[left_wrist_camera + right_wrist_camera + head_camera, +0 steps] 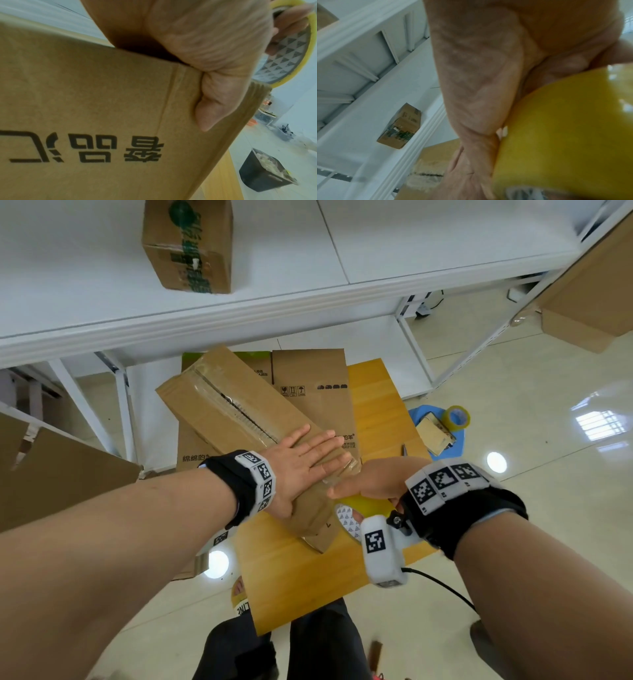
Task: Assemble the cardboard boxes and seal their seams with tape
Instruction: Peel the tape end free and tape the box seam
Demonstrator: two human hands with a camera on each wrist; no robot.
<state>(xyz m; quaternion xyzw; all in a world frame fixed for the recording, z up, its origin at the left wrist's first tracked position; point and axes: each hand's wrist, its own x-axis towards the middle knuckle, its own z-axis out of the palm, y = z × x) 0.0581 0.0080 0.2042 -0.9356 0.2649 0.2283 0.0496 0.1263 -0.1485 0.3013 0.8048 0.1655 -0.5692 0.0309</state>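
- Brown cardboard box [239, 412], assembled, lies tilted on a yellow wooden tabletop [301, 570], on top of flattened cardboard sheets [311, 385]; clear tape runs along its top seam.
- The left hand [301, 470] lies flat on the near end of the box, fingers straight and together, palm pressing on the taped seam; in the left wrist view its thumb [211, 108] lies against the printed side of the box.
- The right hand [373, 481] is curled round a yellow roll of tape [363, 506], just beside the box's near corner; its fingers pass through the roll's patterned core, as the left wrist view shows.
- A second roll of tape [457, 416] stands on a blue stool [419, 412] to the right, next to a small cardboard packet [435, 436].
- A sealed box with green print [188, 244] sits on the white shelf [411, 244] above.
- More cardboard [596, 296] leans at the far right, and a large sheet [61, 474] lies at the left.
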